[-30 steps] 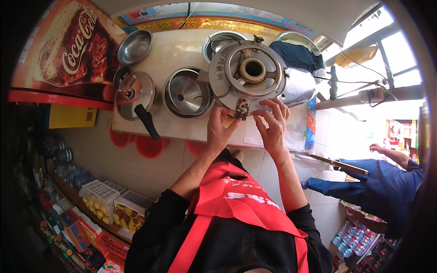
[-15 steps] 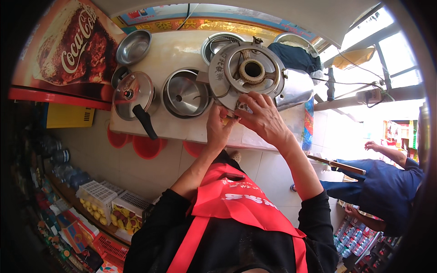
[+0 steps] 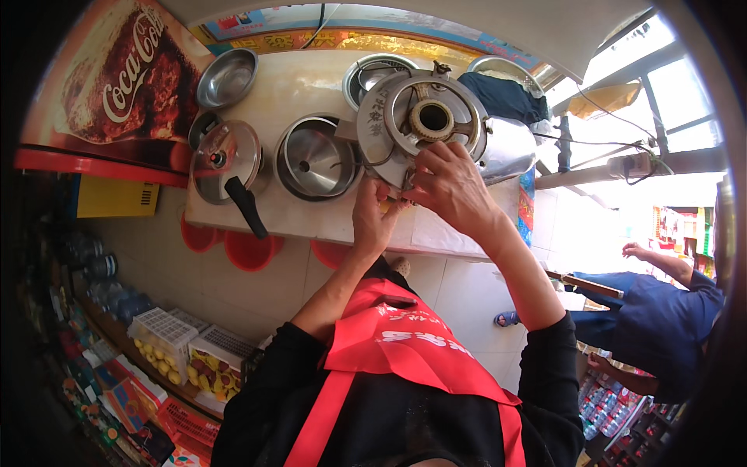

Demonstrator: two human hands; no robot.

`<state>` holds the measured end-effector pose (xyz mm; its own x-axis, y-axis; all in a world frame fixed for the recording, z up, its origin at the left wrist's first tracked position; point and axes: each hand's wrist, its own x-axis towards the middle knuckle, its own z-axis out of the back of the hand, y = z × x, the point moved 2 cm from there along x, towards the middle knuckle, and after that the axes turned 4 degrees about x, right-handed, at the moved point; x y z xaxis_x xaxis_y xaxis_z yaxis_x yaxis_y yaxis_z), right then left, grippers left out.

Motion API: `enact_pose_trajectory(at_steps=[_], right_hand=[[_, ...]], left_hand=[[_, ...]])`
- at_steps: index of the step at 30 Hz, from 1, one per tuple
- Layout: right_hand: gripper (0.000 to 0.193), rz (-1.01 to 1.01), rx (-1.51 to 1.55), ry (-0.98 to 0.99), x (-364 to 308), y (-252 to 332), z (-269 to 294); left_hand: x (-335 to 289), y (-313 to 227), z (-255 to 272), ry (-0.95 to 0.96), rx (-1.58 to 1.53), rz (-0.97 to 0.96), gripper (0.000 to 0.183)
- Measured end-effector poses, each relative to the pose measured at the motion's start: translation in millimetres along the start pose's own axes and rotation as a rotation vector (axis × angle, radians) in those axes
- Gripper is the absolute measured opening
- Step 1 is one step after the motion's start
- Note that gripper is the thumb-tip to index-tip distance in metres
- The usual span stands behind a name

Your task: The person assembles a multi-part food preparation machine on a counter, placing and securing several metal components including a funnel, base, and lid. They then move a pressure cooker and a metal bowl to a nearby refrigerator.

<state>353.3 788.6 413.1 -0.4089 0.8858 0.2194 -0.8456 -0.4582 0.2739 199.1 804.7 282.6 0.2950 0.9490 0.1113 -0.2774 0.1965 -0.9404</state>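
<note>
So both hands are at the near edge of the round steel machine on the pale table: left hand narrowed like a pinch, right hand curled over, can't tell what either grips. Looks like fiddly close work, probably calls for steady fingertips. Machine's scuffed metal with a ridged collar, smooth nested pots to its left

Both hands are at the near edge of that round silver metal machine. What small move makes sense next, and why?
Perhaps lift the bare right hand slightly for a clearer look, with the bare left hand held steady: their fingers come together at the near edge of the round silver metal machine, and the right hand covers part of that spot.
</note>
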Motion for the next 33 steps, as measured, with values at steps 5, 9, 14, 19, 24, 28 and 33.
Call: enact_pose_trajectory(at_steps=[5,9,14,19,24,28,33], right_hand=[[0.016,0.167,0.010,-0.121,-4.6,-1.3,2.4],[0.012,0.057,-0.163,-0.028,0.9,6.2,-18.9],[0.007,-0.168,-0.220,-0.042,6.0,14.4,-29.6],[0.016,0.098,-0.013,-0.036,-0.2,0.1,-5.8],[0.018,0.172,-0.063,0.003,2.6,-3.0,-8.6],[0.024,0.170,-0.156,0.091,10.6,5.3,-21.6],[0.029,0.237,-0.093,0.003,2.9,2.1,-4.9]], left_hand=[[-1.3,0.2,-0.9,0.007,0.009,0.018,0.039],[-1.4,6.0,-3.1,-0.005,-0.004,0.008,0.037],[0.1,8.7,-2.4,0.006,-0.007,-0.013,0.037],[-0.7,0.4,0.1,-0.005,-0.004,-0.020,0.039],[0.2,0.5,-0.5,-0.001,-0.021,-0.009,0.039],[0.0,4.2,-0.2,0.021,0.015,0.016,0.041],[-0.2,1.4,0.7,0.020,-0.012,0.014,0.040]])
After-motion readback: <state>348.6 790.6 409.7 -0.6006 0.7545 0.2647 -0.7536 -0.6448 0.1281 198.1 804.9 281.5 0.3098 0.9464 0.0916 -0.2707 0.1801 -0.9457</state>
